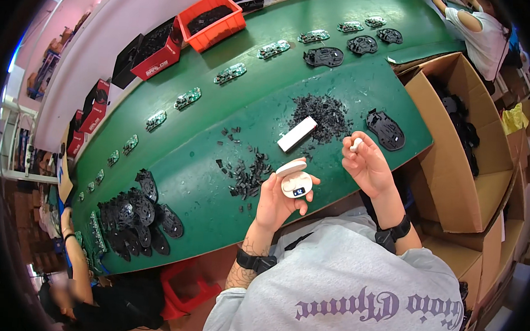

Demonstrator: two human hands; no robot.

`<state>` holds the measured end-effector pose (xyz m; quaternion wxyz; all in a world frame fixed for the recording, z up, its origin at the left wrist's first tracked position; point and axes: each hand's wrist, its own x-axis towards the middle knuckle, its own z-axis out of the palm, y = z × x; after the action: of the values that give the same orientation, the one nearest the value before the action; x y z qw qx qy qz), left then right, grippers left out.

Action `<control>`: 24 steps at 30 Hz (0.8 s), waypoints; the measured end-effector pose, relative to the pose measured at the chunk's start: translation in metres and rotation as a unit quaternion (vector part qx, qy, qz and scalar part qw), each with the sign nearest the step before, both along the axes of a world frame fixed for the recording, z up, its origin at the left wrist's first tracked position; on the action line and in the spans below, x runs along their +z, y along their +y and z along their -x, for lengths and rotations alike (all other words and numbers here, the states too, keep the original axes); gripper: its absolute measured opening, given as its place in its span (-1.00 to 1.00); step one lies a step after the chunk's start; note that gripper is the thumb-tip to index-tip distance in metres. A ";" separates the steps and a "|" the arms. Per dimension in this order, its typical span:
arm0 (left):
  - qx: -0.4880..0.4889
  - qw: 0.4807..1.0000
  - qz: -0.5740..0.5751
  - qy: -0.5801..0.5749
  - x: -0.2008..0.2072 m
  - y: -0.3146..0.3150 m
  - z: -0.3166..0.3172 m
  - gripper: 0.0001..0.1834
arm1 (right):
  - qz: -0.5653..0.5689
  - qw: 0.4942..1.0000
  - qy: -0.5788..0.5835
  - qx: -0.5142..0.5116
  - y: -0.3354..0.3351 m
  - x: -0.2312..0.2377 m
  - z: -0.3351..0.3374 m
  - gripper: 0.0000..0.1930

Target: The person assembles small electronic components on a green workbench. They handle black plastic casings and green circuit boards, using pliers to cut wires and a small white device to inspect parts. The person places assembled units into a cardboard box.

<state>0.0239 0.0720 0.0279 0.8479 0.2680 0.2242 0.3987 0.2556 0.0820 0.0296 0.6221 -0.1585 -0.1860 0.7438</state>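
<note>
My left hand [273, 202] holds a round white earbud case [296, 184] whose lid stands up; a small lit display shows on its front. Between the thumb and fingers of my right hand [367, 165] is a white earbud [355, 145], raised above the table's near edge. Beyond the case, a white oblong box [297, 134] lies against a heap of small black plastic pieces [328, 112]. A second scatter of these black pieces [249, 175] spreads to the left of my left hand. To the right of the heap rests a black mouse shell [385, 130].
Green circuit boards [230, 73] form a curved row along the green table [206, 144]. Black shells [136, 216] are piled at left. An orange bin [212, 22] stands at the back, a cardboard box [458, 145] at right. Co-workers sit at far left and far right.
</note>
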 end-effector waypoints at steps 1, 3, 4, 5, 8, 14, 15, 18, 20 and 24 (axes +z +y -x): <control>0.001 1.000 -0.002 0.006 -0.001 -0.001 0.000 -0.29 | -0.022 1.000 0.013 0.009 0.001 -0.003 -0.001 -0.74; 0.003 1.000 -0.007 0.019 -0.003 -0.002 0.000 -0.29 | -0.040 0.999 0.023 0.009 0.002 -0.005 -0.001 -0.74; 0.001 0.999 -0.011 0.033 -0.004 -0.002 0.000 -0.29 | -0.035 0.999 0.022 0.002 0.000 -0.005 0.000 -0.74; -0.001 0.999 -0.016 0.046 -0.005 -0.002 0.000 -0.29 | -0.029 0.999 0.020 -0.006 -0.001 -0.006 0.000 -0.74; 0.000 0.998 -0.027 0.048 -0.007 -0.002 0.001 -0.33 | 0.043 0.999 -0.011 -0.032 -0.004 -0.003 0.001 -0.74; 0.007 0.998 -0.020 0.052 -0.010 -0.002 0.003 -0.32 | 0.029 0.999 -0.034 -0.002 -0.008 0.017 -0.006 -0.84; 0.009 0.998 -0.015 0.058 -0.009 -0.002 0.003 -0.30 | 0.034 0.999 -0.038 0.000 -0.009 0.024 -0.007 -0.92; 0.017 0.999 -0.005 0.051 -0.011 -0.002 0.005 -0.30 | -0.039 0.999 -0.013 0.033 -0.012 0.048 -0.004 -0.87; 0.020 0.999 0.000 0.038 -0.010 -0.004 0.005 -0.32 | -0.159 0.987 0.008 -0.004 -0.022 0.085 0.004 -0.78; 0.007 0.999 0.019 0.029 -0.010 -0.003 0.006 -0.35 | -0.446 0.862 0.136 0.202 -0.016 0.167 -0.004 -0.87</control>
<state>0.0175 0.0694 0.0179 0.8432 0.2616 0.2581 0.3923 0.2599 0.0663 0.1967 0.4819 0.2790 -0.4393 0.7049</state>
